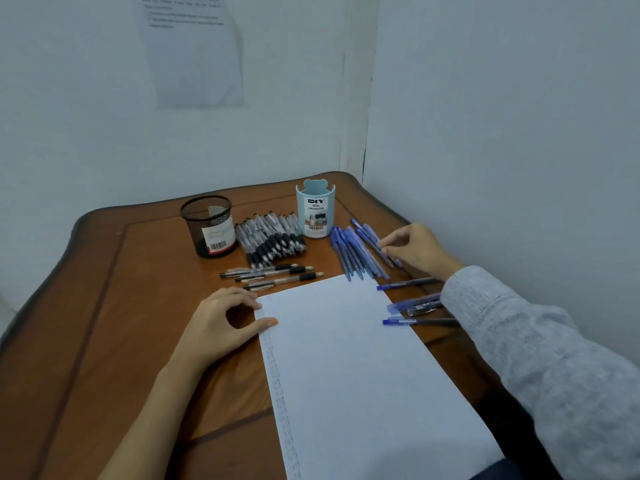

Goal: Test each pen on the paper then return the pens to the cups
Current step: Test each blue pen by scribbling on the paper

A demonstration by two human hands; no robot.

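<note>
Paper lies nearest you on the table. Your left hand rests at its 9 o'clock edge, fingers relaxed, thumb pressing the sheet. At 1 o'clock your right hand reaches forward and pinches a blue pen. Beyond, black pens lie between the mesh cup and the blue cup.

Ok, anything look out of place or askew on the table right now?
Nothing spilled or damaged. The paper lies skewed to the table edge, and a few loose pens are strewn by its right edge, partly under the sleeve, apart from the blue pen heap.
</note>
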